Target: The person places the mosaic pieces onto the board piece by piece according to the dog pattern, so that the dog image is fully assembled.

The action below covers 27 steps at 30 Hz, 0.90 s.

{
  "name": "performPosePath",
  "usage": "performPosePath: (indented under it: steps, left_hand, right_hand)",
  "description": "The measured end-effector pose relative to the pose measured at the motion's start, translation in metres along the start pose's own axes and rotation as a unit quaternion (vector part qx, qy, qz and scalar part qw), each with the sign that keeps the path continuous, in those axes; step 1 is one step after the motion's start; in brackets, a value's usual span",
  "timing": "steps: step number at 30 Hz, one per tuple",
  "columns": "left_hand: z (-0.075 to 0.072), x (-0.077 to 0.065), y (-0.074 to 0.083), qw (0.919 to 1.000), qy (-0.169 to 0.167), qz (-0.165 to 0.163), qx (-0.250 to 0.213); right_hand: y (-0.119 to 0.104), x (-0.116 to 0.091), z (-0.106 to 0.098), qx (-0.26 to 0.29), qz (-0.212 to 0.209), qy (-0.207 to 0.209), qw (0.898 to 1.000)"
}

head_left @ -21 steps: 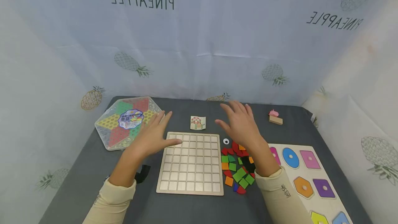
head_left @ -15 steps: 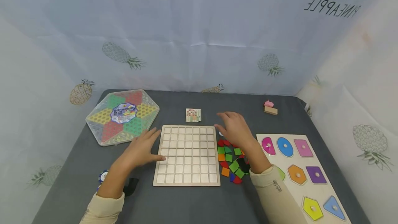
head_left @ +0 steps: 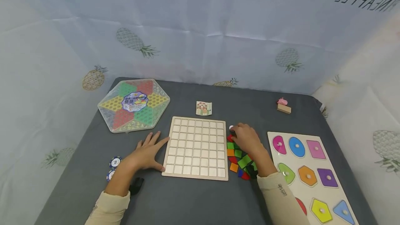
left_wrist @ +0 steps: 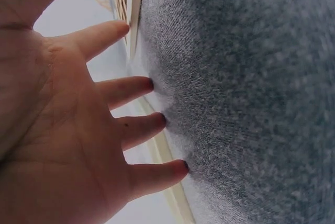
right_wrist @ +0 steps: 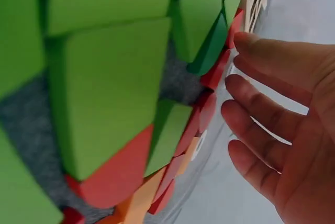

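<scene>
The gridded wooden board is lying flat between the left and right edges of the counter. The left hand is resting at its left side, grip spread, thumb and index finger meeting the frame. The right hand is reaching over the far end of the coloured pieces, which are lying right of the board; its grip is staying loosely spread, fingers gently curving. The hexagonal game box is occupying the far-left corner; the picture card is lying near the far edge
</scene>
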<state>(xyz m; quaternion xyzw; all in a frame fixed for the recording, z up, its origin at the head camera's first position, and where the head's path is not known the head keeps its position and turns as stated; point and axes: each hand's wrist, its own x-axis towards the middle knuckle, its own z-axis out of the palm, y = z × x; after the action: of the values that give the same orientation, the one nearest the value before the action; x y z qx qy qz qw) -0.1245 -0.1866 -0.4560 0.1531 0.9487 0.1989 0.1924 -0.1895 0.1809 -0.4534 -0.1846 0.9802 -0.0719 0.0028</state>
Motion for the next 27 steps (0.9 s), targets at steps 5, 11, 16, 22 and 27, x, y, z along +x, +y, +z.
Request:
performPosePath:
  steps: [5,11,16,22,27]
  left_hand:
    - [-0.001,-0.006,-0.004,0.9999,-0.006,-0.008,-0.002]
    - [-0.005,-0.011,-0.008,0.9997,0.007,-0.02,-0.015]
    - [-0.005,-0.008,-0.008,0.9997,0.004,-0.017,-0.016]
    - [-0.002,-0.004,-0.004,0.9996,-0.008,-0.015,-0.02]
    - [-0.001,0.004,0.001,0.9997,-0.011,-0.007,-0.021]
  right_hand:
    - [-0.004,0.003,0.005,0.002,-0.003,0.01,1.0]
    - [-0.012,0.01,0.006,0.015,-0.013,0.014,1.0]
    - [-0.015,0.011,0.005,0.007,-0.013,0.005,1.0]
    - [-0.016,0.004,0.008,0.012,0.003,0.003,1.0]
    - [-0.013,0.001,0.003,-0.002,0.0,0.01,1.0]
